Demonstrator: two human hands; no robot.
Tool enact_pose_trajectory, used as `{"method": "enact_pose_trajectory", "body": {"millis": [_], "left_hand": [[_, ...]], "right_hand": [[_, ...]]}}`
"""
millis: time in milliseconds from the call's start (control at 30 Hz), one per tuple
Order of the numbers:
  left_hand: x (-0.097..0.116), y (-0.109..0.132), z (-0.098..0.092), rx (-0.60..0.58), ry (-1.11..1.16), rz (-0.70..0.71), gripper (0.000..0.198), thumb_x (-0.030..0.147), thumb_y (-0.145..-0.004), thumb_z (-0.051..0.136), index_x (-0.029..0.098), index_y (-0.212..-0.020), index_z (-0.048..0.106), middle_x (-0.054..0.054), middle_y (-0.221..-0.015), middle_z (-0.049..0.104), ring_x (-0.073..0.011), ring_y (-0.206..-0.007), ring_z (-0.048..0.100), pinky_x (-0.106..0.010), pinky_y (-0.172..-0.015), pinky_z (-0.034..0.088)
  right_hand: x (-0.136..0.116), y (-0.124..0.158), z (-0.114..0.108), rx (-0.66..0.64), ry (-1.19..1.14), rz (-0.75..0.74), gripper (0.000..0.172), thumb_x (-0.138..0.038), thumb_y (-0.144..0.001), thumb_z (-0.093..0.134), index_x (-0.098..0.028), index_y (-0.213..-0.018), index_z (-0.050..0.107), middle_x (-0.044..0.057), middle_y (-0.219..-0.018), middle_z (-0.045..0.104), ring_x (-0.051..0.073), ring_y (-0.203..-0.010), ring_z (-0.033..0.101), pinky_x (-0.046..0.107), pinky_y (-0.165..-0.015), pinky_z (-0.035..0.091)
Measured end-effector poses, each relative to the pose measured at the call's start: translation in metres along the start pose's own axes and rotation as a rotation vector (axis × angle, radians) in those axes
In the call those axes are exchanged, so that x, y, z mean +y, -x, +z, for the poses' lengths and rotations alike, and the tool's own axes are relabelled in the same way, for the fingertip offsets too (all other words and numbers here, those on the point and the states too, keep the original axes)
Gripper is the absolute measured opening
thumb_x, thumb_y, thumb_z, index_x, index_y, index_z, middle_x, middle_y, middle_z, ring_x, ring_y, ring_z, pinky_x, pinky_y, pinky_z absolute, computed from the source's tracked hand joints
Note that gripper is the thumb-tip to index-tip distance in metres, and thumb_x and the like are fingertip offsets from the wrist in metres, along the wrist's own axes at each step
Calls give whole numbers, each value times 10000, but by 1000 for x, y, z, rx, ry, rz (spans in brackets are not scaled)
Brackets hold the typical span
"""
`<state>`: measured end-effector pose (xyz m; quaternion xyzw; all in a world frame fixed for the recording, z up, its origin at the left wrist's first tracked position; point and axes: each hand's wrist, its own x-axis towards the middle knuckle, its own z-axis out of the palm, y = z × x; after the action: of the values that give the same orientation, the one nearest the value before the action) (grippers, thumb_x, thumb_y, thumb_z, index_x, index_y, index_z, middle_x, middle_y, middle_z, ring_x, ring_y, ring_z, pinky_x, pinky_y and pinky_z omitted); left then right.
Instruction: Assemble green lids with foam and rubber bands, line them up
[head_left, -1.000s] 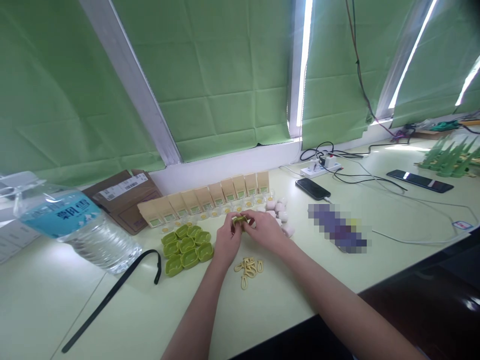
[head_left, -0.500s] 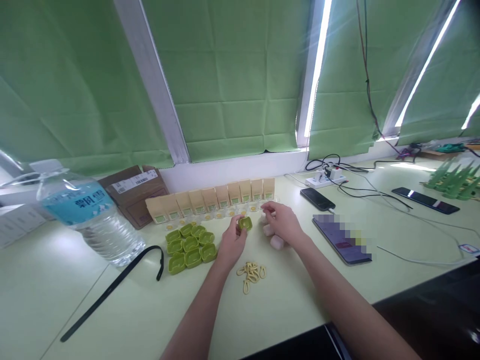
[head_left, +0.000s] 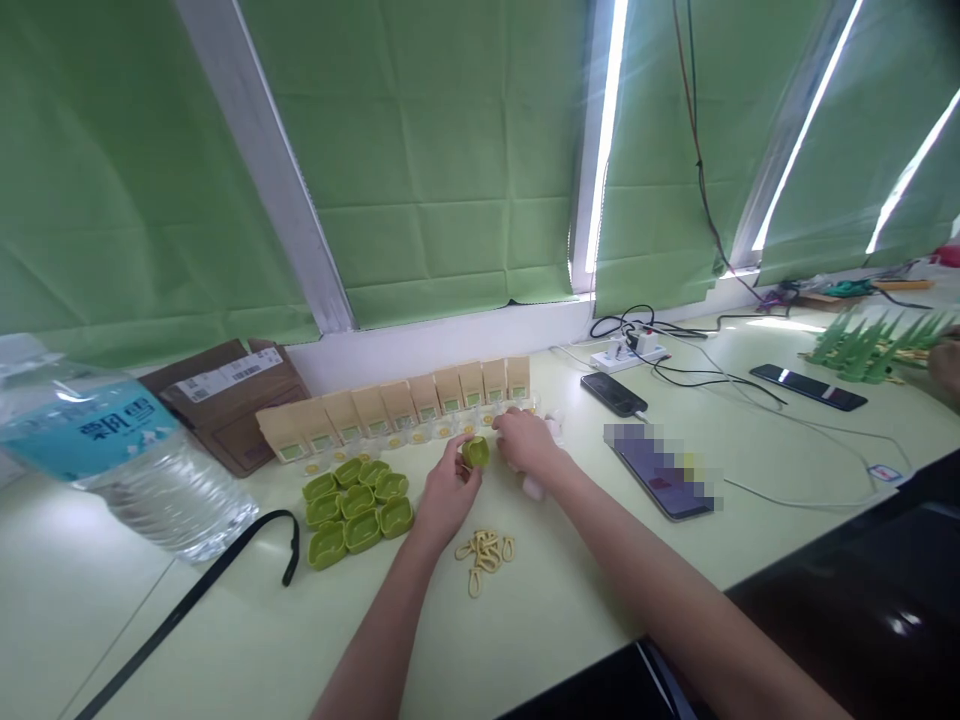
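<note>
My left hand (head_left: 444, 492) pinches a small green plastic case (head_left: 475, 452) just above the pale green table (head_left: 225, 620). Right beside the case is my right hand (head_left: 525, 440), fingers curled close to it over some pale pink pieces (head_left: 534, 487); what it holds, if anything, is hidden. Several more green cases (head_left: 354, 500) lie grouped to the left of my left hand. A small heap of yellow loops (head_left: 486, 553) lies near my wrists. A row of tan cards (head_left: 405, 405) stands behind my hands.
A big water bottle (head_left: 112, 450) lies at the left, with a black strap (head_left: 187, 600) in front and a cardboard box (head_left: 225, 395) behind. Phones (head_left: 660, 470) (head_left: 615, 392) (head_left: 808, 386), a power strip (head_left: 628, 352) and cables lie at the right. Green spiky parts (head_left: 870, 350) sit far right.
A second ago both hands were together on the green case. The right hand reached off to the pink pieces, then came back beside the case. The camera view shifted.
</note>
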<state>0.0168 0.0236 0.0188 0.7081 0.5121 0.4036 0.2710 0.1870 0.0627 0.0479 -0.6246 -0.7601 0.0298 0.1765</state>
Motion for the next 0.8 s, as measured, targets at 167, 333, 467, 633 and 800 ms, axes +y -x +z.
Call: {"method": "enact_pose_trajectory", "body": {"millis": [167, 333, 467, 633, 800], "left_hand": [[-1, -2, 0, 1, 16, -10, 442, 329, -823, 581, 264, -1258, 536, 2, -814, 630, -168, -716, 598, -288, -696, 453], [-6, -4, 1, 38, 65, -31, 448, 329, -841, 570, 266, -1280, 504, -12, -881, 641, -155, -707, 608, -292, -699, 468], [-11, -6, 1, 83, 176, -56, 512, 377, -826, 613, 250, -1301, 471, -18, -892, 638, -146, -691, 614, -274, -663, 477], [-8, -5, 1, 100, 222, -51, 549, 411, -795, 654, 229, -1284, 483, -26, -887, 637, -134, -682, 606, -244, -620, 464], [-3, -3, -1, 93, 172, -22, 483, 393, -808, 635, 241, -1248, 503, -16, -885, 634, -131, -687, 610, -243, -627, 469]], "right_hand": [[6, 8, 5, 112, -143, -57, 309, -143, -930, 482, -189, -1188, 646, 123, -1191, 609, 219, -1026, 625, 335, -900, 461], [5, 21, 2, 318, -471, -207, 294, -216, -953, 497, -203, -1240, 559, 86, -1225, 610, 202, -1132, 568, 339, -963, 443], [-3, 28, -2, 351, -580, -310, 233, -250, -908, 580, -207, -1137, 577, 72, -1132, 634, 193, -1051, 587, 334, -930, 456], [-8, 30, 1, 293, -601, -379, 187, -216, -870, 627, -209, -1056, 614, 58, -1074, 647, 193, -1037, 593, 334, -930, 462], [-9, 29, 4, 260, -605, -381, 212, -195, -865, 629, -219, -1076, 632, 56, -1101, 651, 194, -1059, 593, 345, -951, 458]]}}
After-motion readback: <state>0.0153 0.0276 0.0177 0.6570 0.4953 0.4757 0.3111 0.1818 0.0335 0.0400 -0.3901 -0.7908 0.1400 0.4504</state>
